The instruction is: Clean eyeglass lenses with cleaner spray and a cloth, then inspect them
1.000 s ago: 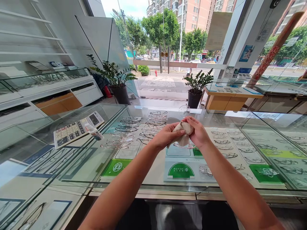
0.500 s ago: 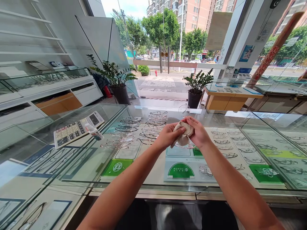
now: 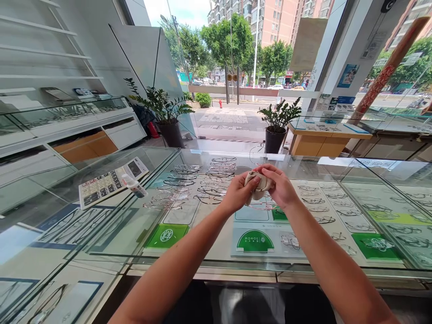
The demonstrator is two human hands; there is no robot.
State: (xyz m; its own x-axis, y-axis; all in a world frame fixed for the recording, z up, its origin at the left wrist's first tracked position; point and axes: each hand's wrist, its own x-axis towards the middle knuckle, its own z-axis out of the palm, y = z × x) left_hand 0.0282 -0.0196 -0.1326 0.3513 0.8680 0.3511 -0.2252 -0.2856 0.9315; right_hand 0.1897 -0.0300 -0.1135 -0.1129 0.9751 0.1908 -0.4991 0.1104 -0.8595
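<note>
Over the glass counter my two hands meet around a bunched beige cloth (image 3: 259,194). My left hand (image 3: 236,194) is closed on the cloth, its thumb pressed on top. My right hand (image 3: 282,190) is closed at the cloth's other side, fingertips pinching a pair of eyeglasses. One thin, round rim of the eyeglasses (image 3: 250,155) sticks up beyond the fingers; the rest is hidden by cloth and hands. Several eyeglass frames (image 3: 219,174) lie in rows left of my hands, with clear and pinkish frames (image 3: 167,199) farther left.
A white calculator (image 3: 111,182) lies on the left of the counter (image 3: 216,262), with a small white bottle (image 3: 135,185) against it. More frames rest in the display at right (image 3: 317,200). Two potted plants (image 3: 170,132) stand beyond the counter, before glass doors.
My hands stay together at the cloth with small finger movements. The visible rim has tilted and dropped slightly to the left, and the cloth is gathered more tightly.
</note>
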